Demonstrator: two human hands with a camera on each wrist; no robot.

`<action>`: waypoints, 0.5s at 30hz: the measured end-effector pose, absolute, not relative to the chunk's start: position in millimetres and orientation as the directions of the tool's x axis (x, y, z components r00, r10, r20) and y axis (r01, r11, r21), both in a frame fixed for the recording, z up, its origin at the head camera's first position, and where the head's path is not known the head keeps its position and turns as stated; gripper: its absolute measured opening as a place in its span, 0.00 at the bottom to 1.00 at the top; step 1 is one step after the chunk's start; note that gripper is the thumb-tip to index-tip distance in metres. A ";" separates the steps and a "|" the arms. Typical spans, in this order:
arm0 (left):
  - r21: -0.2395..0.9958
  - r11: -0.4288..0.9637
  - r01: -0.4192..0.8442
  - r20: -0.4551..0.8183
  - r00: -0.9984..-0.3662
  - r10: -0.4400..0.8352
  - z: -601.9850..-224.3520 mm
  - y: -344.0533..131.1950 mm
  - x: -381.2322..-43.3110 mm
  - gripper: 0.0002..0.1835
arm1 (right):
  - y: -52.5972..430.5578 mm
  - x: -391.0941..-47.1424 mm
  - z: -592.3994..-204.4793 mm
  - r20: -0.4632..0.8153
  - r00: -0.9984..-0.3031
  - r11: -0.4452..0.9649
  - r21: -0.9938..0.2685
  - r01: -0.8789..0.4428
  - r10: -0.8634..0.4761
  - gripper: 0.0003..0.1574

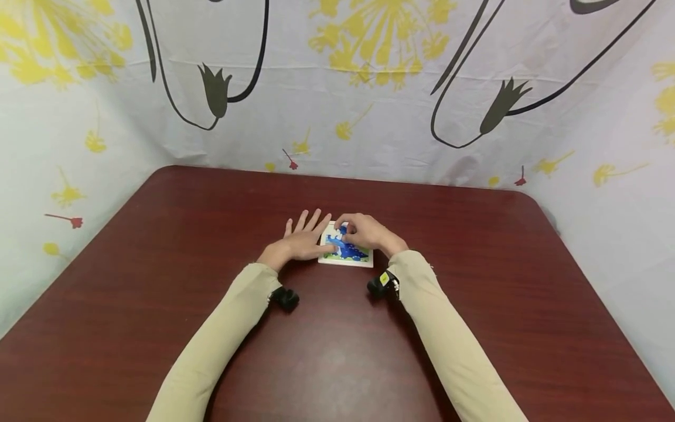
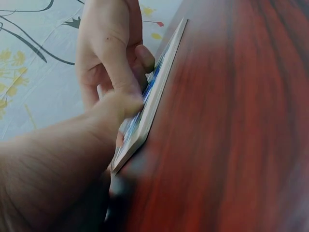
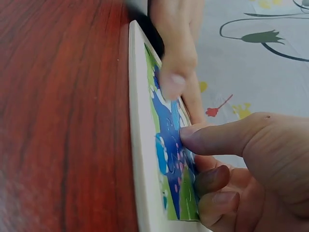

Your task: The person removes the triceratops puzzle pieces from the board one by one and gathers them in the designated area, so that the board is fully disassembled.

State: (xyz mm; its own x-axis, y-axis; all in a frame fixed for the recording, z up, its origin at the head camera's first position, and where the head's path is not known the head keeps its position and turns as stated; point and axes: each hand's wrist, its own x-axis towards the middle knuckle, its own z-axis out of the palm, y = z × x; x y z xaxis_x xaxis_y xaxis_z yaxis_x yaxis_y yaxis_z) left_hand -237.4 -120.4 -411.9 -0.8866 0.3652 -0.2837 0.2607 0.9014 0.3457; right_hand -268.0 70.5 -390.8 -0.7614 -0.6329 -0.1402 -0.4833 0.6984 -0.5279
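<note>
A small picture puzzle (image 1: 345, 252) in a white frame lies flat on the table, showing a blue animal over green. My left hand (image 1: 303, 243) is on its left side with the fingers spread, the thumb reaching across the frame onto the picture. From the right, my right hand (image 1: 369, 231) arches over the upper part, thumb and index finger curled around a dark blue puzzle piece (image 1: 343, 229). In the right wrist view the right thumb (image 3: 195, 137) touches the blue picture (image 3: 169, 128), and other fingers bend at the board's far edge. The index fingertip is hidden there.
The dark red wooden table (image 1: 453, 328) stretches out on all sides of the puzzle. Behind it hangs a white cloth (image 1: 295, 94) printed with yellow flowers and dark stems. Black wrist cameras (image 1: 285, 299) sit under both beige sleeves (image 1: 221, 328).
</note>
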 end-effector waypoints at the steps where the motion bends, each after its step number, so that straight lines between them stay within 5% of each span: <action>1: 0.350 0.898 0.268 -0.283 -0.883 0.374 -411.6 -121.0 -237.8 0.48 | 70.9 -268.3 -391.4 -0.139 -0.762 0.697 -0.530 -0.483 -0.633 0.17; 15: 0.363 0.894 0.264 -0.292 -0.878 0.378 -411.4 -120.8 -237.9 0.51 | 72.3 -261.1 -395.9 -0.074 -0.821 0.725 -0.519 -0.453 -0.566 0.18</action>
